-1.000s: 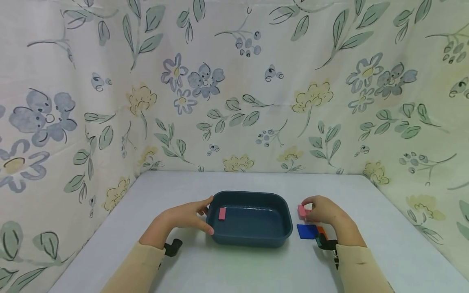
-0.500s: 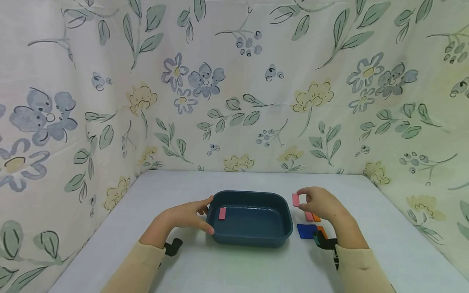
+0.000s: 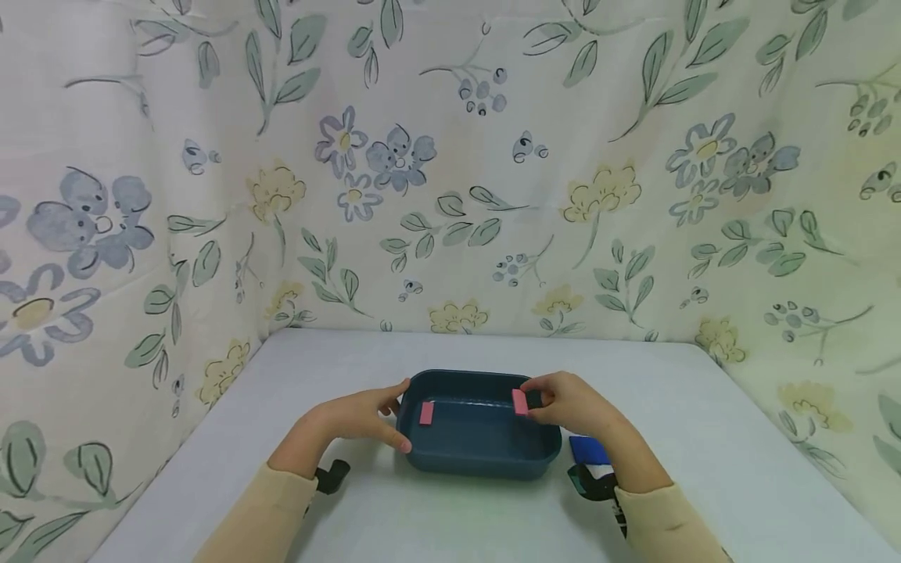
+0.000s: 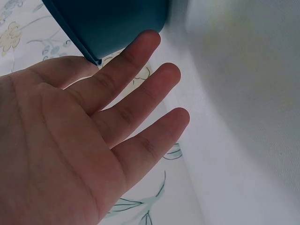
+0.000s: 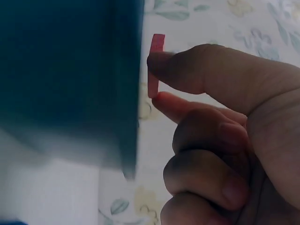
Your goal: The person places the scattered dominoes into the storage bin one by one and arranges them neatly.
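A dark blue-green plastic basin (image 3: 479, 467) stands on the white table. Inside it, toward the left, lies a small flat pink rectangular block (image 3: 427, 413). My left hand (image 3: 355, 414) rests against the basin's left end; in the left wrist view its fingers are extended beside the basin wall (image 4: 110, 21). Over the basin's right part, my right hand (image 3: 572, 403) pinches another pink block (image 3: 519, 402) between thumb and forefinger. The right wrist view shows this block (image 5: 153, 84) edge-on above the rim, the other fingers curled into the palm.
Right of the basin a flat blue piece (image 3: 588, 450) lies on the table (image 3: 711, 422), partly behind the right wrist. The right forearm covers the spot behind it. A floral cloth (image 3: 450, 156) hangs behind and to the sides of the table.
My right hand has lifted the pink block from the pieces at the right and carried it left over the basin. The remaining pink and orange pieces are now hidden. My left hand stays put.
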The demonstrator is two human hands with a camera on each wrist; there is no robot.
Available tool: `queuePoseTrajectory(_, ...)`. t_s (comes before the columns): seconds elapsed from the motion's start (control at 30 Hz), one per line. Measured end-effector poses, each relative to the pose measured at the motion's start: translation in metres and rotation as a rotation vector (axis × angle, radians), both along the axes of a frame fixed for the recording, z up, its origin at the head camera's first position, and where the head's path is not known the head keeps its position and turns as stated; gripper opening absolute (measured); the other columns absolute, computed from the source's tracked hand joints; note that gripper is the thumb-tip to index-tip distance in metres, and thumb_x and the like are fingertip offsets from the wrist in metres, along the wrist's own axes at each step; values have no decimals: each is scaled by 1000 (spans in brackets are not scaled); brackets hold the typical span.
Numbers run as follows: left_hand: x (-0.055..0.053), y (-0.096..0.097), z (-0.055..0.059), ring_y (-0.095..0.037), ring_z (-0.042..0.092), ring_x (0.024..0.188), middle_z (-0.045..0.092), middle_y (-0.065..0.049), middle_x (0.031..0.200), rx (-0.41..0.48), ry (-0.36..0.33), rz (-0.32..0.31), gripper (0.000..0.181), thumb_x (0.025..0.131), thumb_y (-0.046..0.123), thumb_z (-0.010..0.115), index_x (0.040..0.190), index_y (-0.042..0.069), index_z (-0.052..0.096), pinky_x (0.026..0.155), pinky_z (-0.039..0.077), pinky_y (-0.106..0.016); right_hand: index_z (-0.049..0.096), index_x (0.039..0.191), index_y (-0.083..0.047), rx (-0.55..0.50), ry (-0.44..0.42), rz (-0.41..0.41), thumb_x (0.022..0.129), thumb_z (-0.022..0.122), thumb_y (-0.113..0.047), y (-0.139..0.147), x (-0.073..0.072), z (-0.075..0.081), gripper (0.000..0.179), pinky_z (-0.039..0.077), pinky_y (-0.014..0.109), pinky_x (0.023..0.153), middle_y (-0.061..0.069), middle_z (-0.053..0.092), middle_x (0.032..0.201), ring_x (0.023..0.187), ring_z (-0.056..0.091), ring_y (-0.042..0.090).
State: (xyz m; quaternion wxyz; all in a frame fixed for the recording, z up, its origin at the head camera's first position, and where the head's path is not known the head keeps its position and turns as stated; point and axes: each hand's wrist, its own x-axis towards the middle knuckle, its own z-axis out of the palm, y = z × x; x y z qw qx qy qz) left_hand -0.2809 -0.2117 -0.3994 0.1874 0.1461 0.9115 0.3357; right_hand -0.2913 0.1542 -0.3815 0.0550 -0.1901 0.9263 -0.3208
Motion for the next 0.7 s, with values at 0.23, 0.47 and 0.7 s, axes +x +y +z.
queuePoseTrajectory(0.23,0,-3,-1,-30,49,122,56,-1,125,-7,14,-8,115,71,45,90,161,18,24,97,42,-57,70,124,-6,16,42,-17,83,76,-7,-26,4,-4,41,26,27,49,-2,37,57,48,31,13)
queuePoseTrajectory(0.47,-1,-4,-2,-29,49,121,56,-1,124,4,17,-12,117,70,45,91,161,17,23,97,42,-57,72,121,-5,-12,52,-62,82,78,-9,-49,2,6,39,25,28,49,0,37,55,46,32,15)
queuePoseTrajectory(0.7,1,-3,-3,-30,49,121,56,-1,124,17,4,-12,114,71,43,91,161,19,24,98,41,-57,75,112,-2,10,33,-27,80,82,-11,-80,-2,16,33,34,31,54,2,48,59,54,44,16)
